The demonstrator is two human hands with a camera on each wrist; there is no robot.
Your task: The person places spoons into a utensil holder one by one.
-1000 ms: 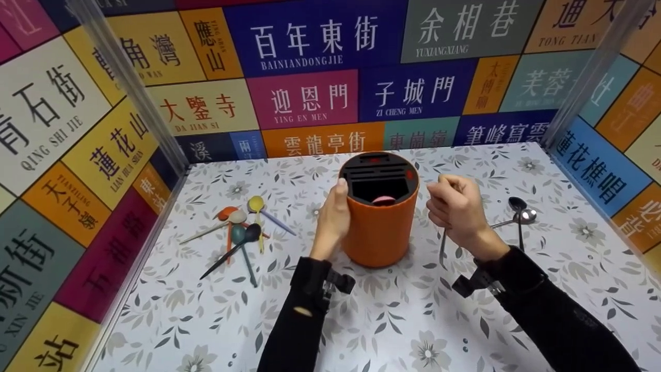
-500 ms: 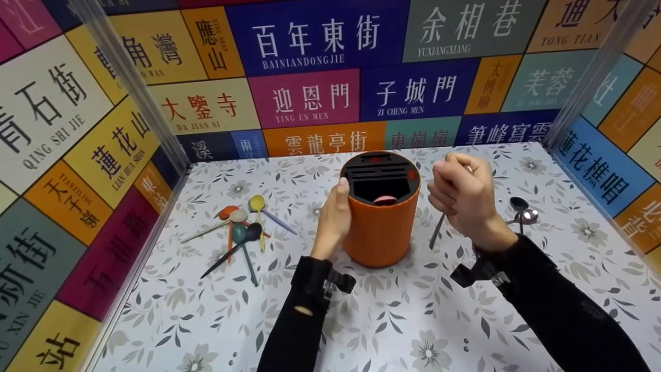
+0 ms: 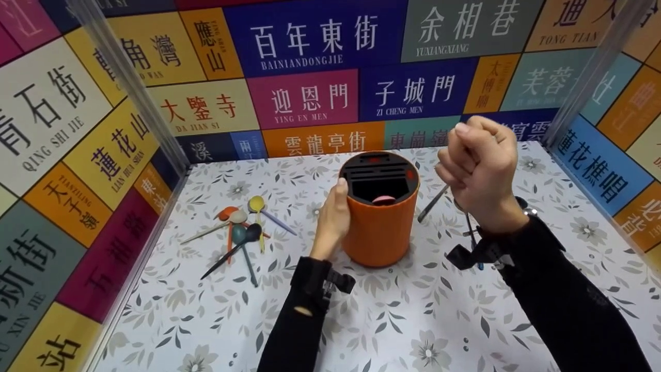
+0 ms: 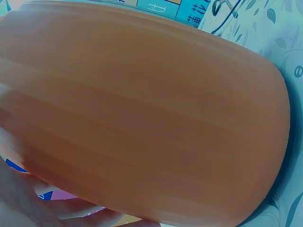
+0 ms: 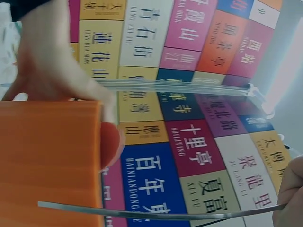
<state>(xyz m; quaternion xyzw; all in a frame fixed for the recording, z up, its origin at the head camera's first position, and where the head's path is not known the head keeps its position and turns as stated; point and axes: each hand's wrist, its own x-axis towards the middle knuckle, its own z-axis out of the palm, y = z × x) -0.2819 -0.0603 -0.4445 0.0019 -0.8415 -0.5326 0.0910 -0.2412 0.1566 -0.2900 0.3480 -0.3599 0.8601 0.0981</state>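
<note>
The right hand [image 3: 483, 170] is curled into a fist, gripping a thin metal utensil [image 3: 433, 204] up in the air to the right of an orange holder. Only the grey handle shows clearly, jutting from the fist and slanting down and left towards the holder's side; whether it touches cannot be told, and the other end is hidden in the hand. In the right wrist view the handle crosses in front of the holder.

The left hand [image 3: 330, 222] grips the orange holder [image 3: 379, 237] from its left side, thumb up by the rim, other fingers wrapped round the back. The holder stands upright on the flowered tabletop [image 3: 382, 320], between the two hands. Its black top [image 3: 378, 164] has narrow slots and one large opening, in which a pink rounded thing [image 3: 383, 199] shows.

Behind the right wrist, a dark spoon [image 3: 521, 200] and a silver spoon [image 3: 531, 211] peep out, mostly covered.

Well apart on the left lies a crossed heap of spoons: orange [image 3: 227, 212], cream [image 3: 237, 216], yellow [image 3: 256, 203], teal [image 3: 238, 234] and dark blue [image 3: 253, 232], with a purple handle [image 3: 279, 222] among them. Coloured panels with Chinese writing cover the back wall [image 3: 315, 41]
</note>
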